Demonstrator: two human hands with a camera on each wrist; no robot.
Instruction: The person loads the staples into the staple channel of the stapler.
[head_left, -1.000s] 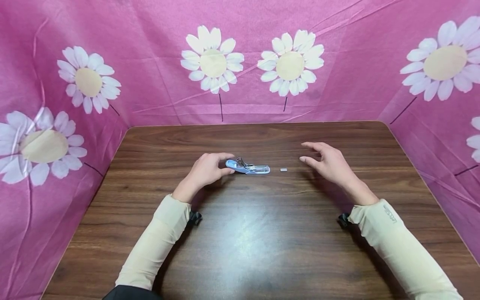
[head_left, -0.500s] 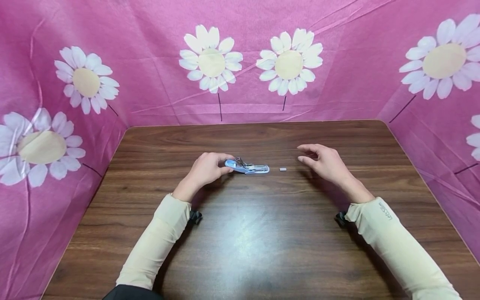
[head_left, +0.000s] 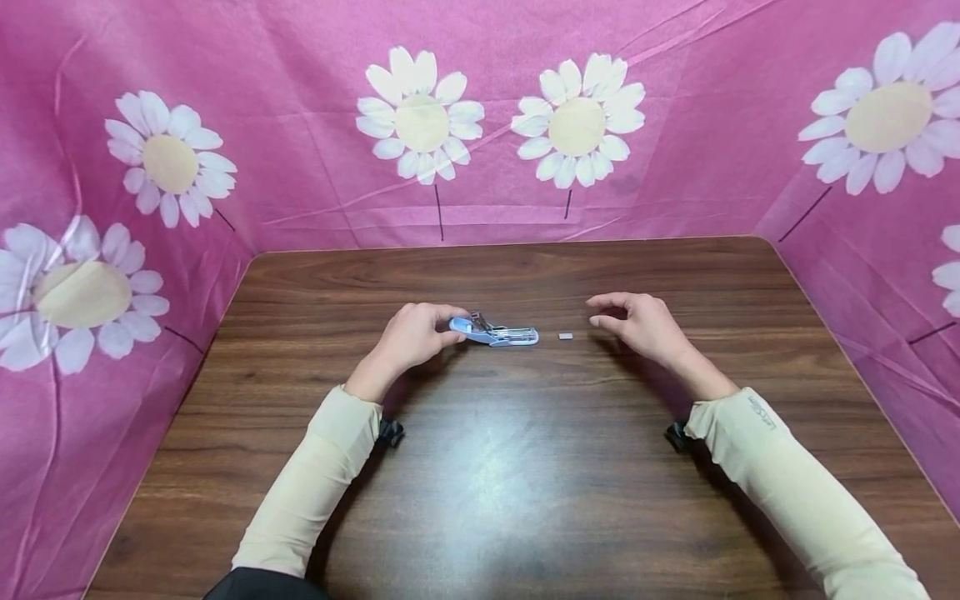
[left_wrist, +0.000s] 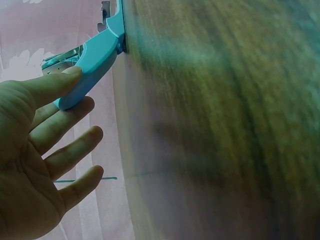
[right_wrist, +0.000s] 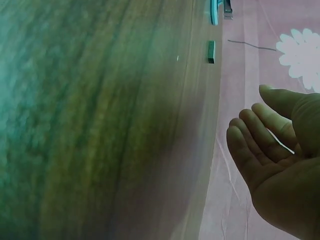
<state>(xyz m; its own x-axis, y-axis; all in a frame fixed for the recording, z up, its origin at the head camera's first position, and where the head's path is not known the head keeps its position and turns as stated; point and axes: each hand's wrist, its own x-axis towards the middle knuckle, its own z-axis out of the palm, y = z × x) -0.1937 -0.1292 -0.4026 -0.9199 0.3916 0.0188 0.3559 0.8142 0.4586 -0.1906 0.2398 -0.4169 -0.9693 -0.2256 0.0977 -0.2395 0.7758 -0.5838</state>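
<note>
A light blue stapler (head_left: 495,336) lies opened up on the table, its metal magazine exposed and a metal part tilted upward near its left end. My left hand (head_left: 411,340) pinches that left end between thumb and fingers; the left wrist view shows the thumb on the blue body (left_wrist: 92,67) and the other fingers spread below. Just right of the stapler is a small grey strip of staples (head_left: 566,337), apart from it. To the right of the strip hovers my right hand (head_left: 648,327), thumb and fingers apart, holding nothing.
The brown wood-grain table (head_left: 480,500) reaches back to a pink cloth (head_left: 495,212) printed with white daisies, which also hangs along both sides. Dark wrist cameras (head_left: 390,433) sit under both cuffs.
My right hand has moved a little left, closer to the strip of staples. The left hand keeps its hold on the stapler, and the strip stays in place.
</note>
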